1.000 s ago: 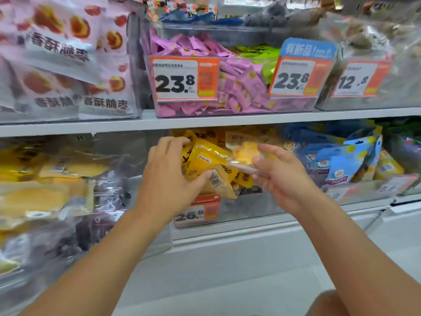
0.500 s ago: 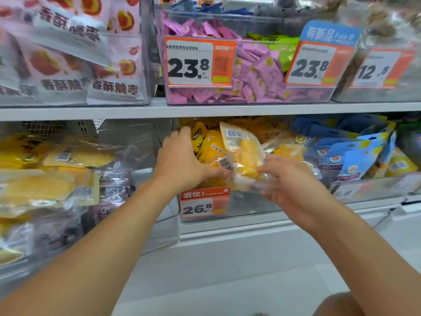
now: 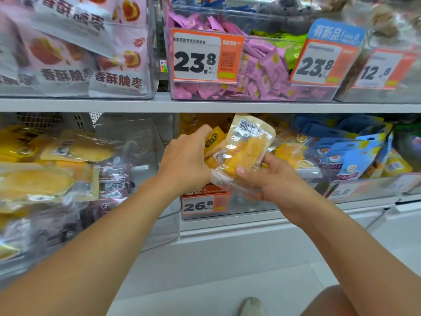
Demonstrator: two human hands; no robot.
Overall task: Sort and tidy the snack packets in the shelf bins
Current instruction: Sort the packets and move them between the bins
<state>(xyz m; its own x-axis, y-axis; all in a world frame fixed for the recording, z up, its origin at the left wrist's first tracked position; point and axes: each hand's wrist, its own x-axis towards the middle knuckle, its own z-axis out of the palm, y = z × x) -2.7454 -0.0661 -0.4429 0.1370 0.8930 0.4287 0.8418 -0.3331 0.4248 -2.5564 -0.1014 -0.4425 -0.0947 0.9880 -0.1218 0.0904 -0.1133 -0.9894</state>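
Both hands have a grip on snack packets in front of the middle bin (image 3: pixel 250 208) on the lower shelf: the right hand (image 3: pixel 271 179) pinches a clear packet (image 3: pixel 246 151) of yellow slices — thumb on its front, fingers behind, barcode end tilted up — while the left hand (image 3: pixel 184 158) curls round yellow packets (image 3: pixel 213 142) just beside it. A 26.8 price tag (image 3: pixel 200 205) hangs on the bin's front below them; pink sweets (image 3: pixel 262 65) fill the bin above
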